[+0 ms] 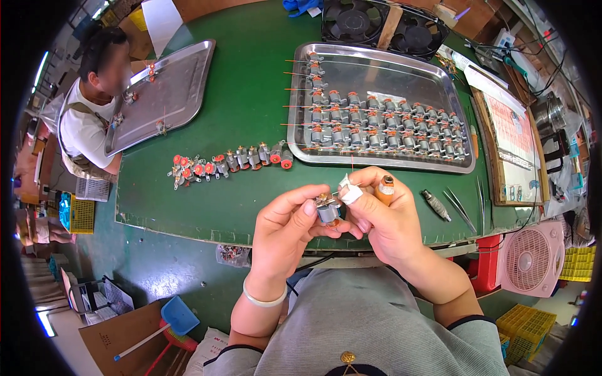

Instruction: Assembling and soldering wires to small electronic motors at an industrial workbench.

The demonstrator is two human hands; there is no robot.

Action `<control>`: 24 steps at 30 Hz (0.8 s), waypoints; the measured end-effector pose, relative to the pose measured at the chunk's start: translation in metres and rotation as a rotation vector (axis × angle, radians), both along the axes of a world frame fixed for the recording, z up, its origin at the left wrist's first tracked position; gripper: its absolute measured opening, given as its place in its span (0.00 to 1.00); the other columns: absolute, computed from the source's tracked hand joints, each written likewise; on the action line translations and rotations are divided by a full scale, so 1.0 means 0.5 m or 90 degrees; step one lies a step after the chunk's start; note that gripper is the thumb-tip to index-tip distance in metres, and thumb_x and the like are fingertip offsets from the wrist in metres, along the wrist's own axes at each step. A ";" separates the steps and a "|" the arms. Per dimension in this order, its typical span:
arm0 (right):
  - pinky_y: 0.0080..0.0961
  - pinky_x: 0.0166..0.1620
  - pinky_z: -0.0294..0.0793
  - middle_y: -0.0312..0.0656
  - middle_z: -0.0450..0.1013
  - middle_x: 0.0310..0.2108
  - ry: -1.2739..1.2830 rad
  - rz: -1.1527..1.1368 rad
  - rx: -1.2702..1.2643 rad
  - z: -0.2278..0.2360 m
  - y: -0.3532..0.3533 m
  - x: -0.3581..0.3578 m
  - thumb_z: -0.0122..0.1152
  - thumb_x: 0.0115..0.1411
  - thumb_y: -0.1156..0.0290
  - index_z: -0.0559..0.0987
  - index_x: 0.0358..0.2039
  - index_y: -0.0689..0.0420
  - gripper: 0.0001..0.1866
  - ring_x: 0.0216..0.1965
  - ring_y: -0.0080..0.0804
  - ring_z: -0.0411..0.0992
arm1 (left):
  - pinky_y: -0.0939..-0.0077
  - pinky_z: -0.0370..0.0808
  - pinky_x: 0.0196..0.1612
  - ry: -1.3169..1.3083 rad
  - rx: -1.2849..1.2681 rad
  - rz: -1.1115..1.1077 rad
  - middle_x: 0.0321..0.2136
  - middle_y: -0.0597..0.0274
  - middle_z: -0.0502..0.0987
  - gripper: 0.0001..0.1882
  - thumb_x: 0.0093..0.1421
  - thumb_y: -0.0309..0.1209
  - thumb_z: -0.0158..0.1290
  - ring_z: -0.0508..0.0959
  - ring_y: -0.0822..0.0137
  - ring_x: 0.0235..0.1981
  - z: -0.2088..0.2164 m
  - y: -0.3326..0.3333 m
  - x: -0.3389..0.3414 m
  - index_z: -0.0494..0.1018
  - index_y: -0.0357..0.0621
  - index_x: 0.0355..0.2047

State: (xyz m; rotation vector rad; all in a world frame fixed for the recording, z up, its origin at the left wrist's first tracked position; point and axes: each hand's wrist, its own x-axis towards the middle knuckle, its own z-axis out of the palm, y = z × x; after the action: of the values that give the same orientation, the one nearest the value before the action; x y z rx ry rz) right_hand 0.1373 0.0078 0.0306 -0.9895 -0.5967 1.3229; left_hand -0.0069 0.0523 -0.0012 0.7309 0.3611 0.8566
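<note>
Above the near edge of the green table, my left hand (285, 222) pinches a small grey motor-like part (327, 212) with copper-coloured pieces between thumb and fingers. My right hand (390, 219) meets it from the right, with white tape around the thumb. Its fingers are closed around a tool with an orange-brown wooden handle (384, 190); the tool's tip is hidden near the part. A thin reddish wire stands up just beyond the right hand. Farther off, a metal tray (370, 56) carries rows of similar grey parts (373, 119) with orange tops and thin wires.
A loose line of red-topped parts (216, 166) lies left of my hands. To the right are a dark-handled tool (436, 205) and tweezers (459, 211). Black fans (354, 22) stand behind the tray. At left, a person (94, 113) sits by another tray (182, 94).
</note>
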 end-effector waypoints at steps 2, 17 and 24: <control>0.11 0.17 0.60 0.32 0.67 0.21 0.011 -0.006 0.000 -0.001 -0.005 0.003 0.56 0.55 0.74 0.72 0.32 0.61 0.06 0.17 0.12 0.59 | 0.71 0.78 0.33 0.002 0.004 0.000 0.37 0.50 0.74 0.13 0.62 0.26 0.40 0.78 0.58 0.33 0.002 0.000 0.001 0.65 0.33 0.45; 0.09 0.21 0.54 0.26 0.61 0.20 -0.228 0.050 0.029 0.002 -0.036 -0.009 0.55 0.52 0.80 0.69 0.36 0.61 0.10 0.20 0.08 0.56 | 0.77 0.76 0.34 0.020 -0.026 0.083 0.32 0.57 0.74 0.08 0.61 0.27 0.42 0.77 0.67 0.32 0.025 -0.007 0.028 0.65 0.35 0.39; 0.10 0.20 0.54 0.27 0.61 0.18 -0.205 0.013 0.107 -0.018 -0.022 -0.016 0.53 0.53 0.80 0.69 0.36 0.62 0.09 0.19 0.08 0.56 | 0.82 0.72 0.33 0.163 0.248 0.343 0.33 0.60 0.72 0.07 0.59 0.22 0.45 0.73 0.75 0.29 0.021 -0.028 0.052 0.65 0.34 0.38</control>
State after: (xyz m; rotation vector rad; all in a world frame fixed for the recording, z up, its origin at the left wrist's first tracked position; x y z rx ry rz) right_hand 0.1294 -0.0033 0.0216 -1.0671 -0.9490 1.1169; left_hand 0.0190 0.0384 0.0095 1.1351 0.6475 1.3688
